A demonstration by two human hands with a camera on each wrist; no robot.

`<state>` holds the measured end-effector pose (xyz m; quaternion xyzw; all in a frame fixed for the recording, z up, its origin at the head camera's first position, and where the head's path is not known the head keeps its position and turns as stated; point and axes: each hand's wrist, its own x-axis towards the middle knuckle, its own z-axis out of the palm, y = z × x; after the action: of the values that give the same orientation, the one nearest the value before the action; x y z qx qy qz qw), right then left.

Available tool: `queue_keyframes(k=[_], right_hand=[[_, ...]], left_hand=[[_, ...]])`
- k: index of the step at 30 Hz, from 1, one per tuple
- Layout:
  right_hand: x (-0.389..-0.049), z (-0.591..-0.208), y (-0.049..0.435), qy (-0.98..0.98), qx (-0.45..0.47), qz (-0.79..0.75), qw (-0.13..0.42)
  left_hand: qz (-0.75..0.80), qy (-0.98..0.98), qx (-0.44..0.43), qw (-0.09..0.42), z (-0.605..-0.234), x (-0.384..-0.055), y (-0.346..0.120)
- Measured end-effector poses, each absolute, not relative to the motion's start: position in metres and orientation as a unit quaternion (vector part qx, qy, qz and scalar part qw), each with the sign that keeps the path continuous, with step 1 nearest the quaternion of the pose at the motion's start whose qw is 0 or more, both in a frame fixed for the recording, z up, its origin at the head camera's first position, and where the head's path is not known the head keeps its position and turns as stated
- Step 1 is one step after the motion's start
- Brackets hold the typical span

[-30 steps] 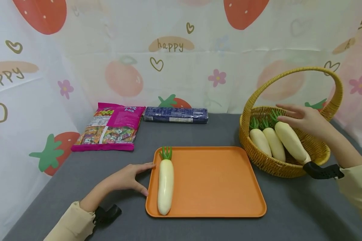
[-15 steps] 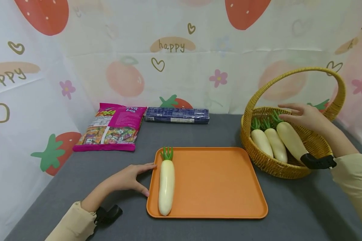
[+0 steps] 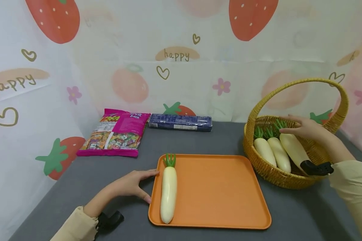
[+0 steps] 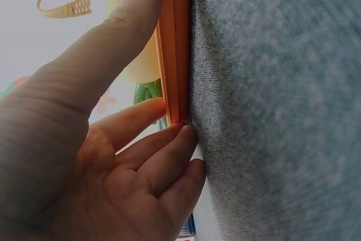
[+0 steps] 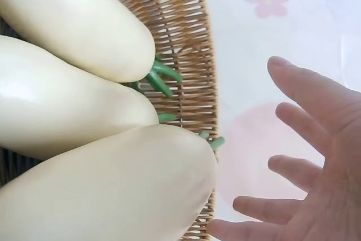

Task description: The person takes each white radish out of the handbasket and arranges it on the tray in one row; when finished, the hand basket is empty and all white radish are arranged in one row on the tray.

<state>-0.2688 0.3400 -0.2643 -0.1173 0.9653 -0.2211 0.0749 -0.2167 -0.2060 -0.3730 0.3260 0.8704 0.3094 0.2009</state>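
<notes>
In the head view my left hand (image 3: 130, 184) touches the left rim of an orange tray (image 3: 217, 190), thumb and fingers spread apart. The left wrist view shows the thumb against the tray's edge (image 4: 175, 43) and the fingertips at its corner. A white radish (image 3: 169, 195) with a green top lies lengthwise along the tray's left side. My right hand (image 3: 310, 129) hovers at the wicker basket (image 3: 277, 179), fingers apart and holding nothing. Under it lies the rightmost white radish (image 3: 293, 146) of three; beside it are the middle radish (image 3: 279, 154) and left radish (image 3: 264, 152).
Behind the tray lie a pink bag of candy (image 3: 116, 134) and a dark blue wrapped packet (image 3: 180, 123). The basket's tall handle (image 3: 304, 81) arches over the radishes. A printed cloth (image 3: 199, 90) hangs behind the grey table (image 3: 132, 214).
The head view has tilted up slightly, so everything sits lower in it. My right wrist has moved a little forward and left over the basket. The left hand stays at the tray.
</notes>
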Motion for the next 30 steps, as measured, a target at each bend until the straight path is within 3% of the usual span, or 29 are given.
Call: queue_keyframes(k=[17, 30], right_hand=[[-0.262, -0.275, 0.347, 0.957, -0.125, -0.229, 0.126], [-0.263, -0.277, 0.346, 0.924, -0.118, -0.279, 0.232]], left_hand=[[0.306, 0.874, 0.320, 0.200, -0.372, -0.216, -0.204], [0.306, 0.873, 0.323, 0.198, -0.373, -0.215, -0.205]])
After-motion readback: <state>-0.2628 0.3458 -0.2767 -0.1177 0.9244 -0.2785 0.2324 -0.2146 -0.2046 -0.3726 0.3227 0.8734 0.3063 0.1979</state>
